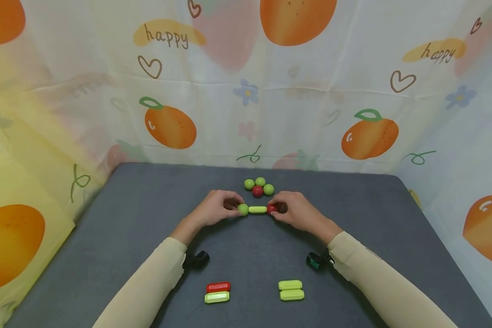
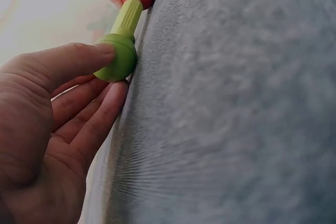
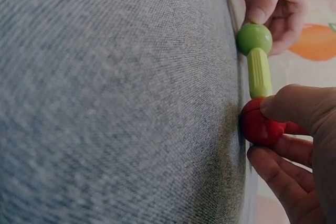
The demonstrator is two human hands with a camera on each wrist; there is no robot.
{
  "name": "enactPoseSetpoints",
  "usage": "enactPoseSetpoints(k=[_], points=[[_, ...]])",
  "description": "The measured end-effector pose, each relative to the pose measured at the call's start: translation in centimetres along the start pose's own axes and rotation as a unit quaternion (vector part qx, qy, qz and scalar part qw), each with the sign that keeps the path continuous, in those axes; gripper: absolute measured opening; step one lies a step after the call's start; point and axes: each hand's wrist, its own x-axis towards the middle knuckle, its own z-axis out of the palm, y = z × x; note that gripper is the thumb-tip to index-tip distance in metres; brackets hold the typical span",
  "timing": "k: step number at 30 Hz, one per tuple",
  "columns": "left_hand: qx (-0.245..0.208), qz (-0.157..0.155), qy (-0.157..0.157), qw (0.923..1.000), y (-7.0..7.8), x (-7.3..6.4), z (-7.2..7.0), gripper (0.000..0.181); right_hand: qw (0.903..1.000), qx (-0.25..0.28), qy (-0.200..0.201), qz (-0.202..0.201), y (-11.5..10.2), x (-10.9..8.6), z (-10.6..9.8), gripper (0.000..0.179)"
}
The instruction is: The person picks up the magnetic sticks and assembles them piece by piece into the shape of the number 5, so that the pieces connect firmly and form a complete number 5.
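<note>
A yellow-green rod [image 1: 257, 209] joins a green ball [image 1: 243, 209] at its left end and a red ball [image 1: 272, 208] at its right end. My left hand [image 1: 219, 207] pinches the green ball between thumb and fingers. At the other end, my right hand [image 1: 296, 210] pinches the red ball. In the left wrist view, the thumb lies on top of the green ball [image 2: 118, 59] with fingertips beneath it. The right wrist view shows the thumb against the red ball [image 3: 261, 123] and the ribbed rod [image 3: 259, 73] running to the green one.
Just behind the rod sit several loose balls, green [image 1: 249, 184] and one red [image 1: 257, 192]. Nearer me on the dark grey table [image 1: 246, 255] lie a red rod [image 1: 218, 287] beside a yellow-green rod [image 1: 217, 297], and two more yellow-green rods [image 1: 292, 295] at right. A printed curtain [image 1: 221, 114] hangs behind.
</note>
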Motion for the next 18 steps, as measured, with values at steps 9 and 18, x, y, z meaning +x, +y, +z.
enactPoseSetpoints(k=[9, 18], points=[[-0.042, 0.008, 0.014, 0.9990, -1.3, -0.4, 0.3, 0.032, 0.9999, 0.009, -0.005, 0.005, 0.3, 0.2, 0.2, 0.021], [-0.049, 0.003, 0.017, 0.9986, -1.9, -0.3, 0.3, 0.030, 0.9998, 0.015, -0.006, 0.013, 0.2, 0.2, 0.2, 0.021]])
